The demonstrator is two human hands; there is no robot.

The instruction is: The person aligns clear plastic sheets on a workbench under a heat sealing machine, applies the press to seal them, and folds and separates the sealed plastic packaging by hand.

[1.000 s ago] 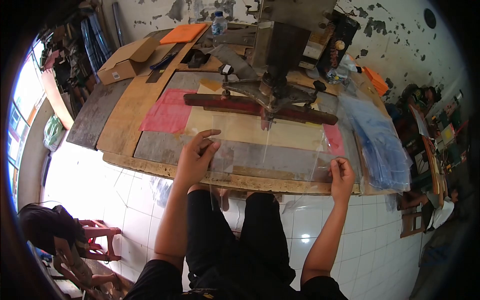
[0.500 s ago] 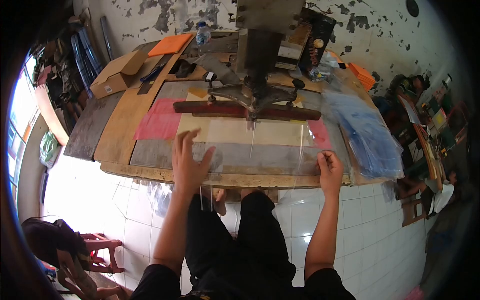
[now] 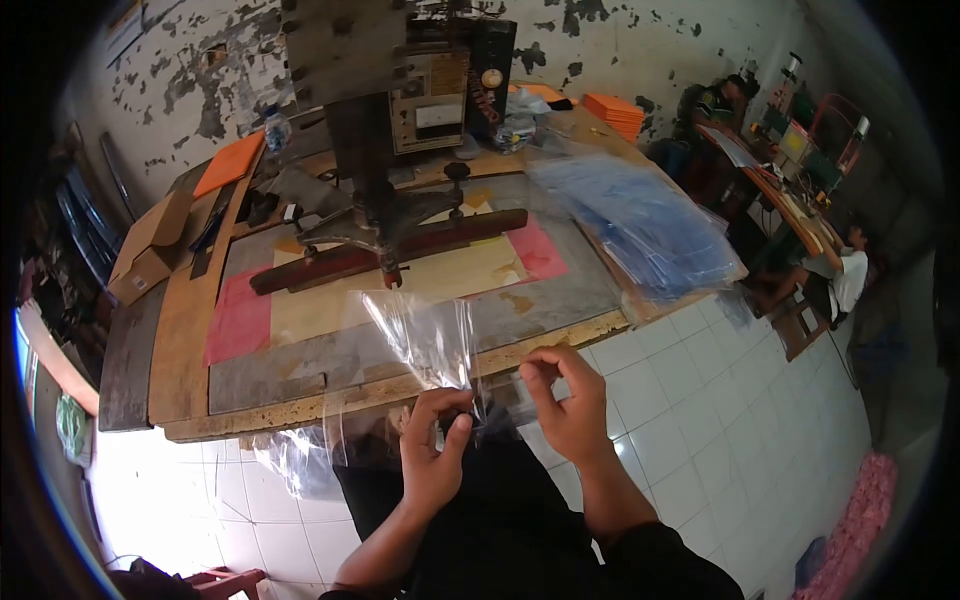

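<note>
A clear plastic sheet (image 3: 405,335) hangs over the front edge of the worktable (image 3: 400,390), with bright reflections and folds. My left hand (image 3: 435,450) has its fingers curled at the sheet's lower right part and pinches it. To the right, my right hand (image 3: 572,405) is closed in a pinch, its thumb and forefinger together; whatever lies between them is too small to make out. Behind the sheet stands a press with a long dark red bar (image 3: 400,250) above a cream sheet (image 3: 340,300) with pink pieces (image 3: 240,315) at its ends.
A pile of bluish clear plastic (image 3: 640,225) lies on the table's right side. A cardboard box (image 3: 145,260), an orange stack (image 3: 230,165) and a bottle (image 3: 277,130) are at the left. Two people sit at the right, one beside a bench (image 3: 775,200).
The view has swung to the right. My hands have come closer together, the left one curling from spread fingers onto the plastic. The sheet is now gathered near my left hand.
</note>
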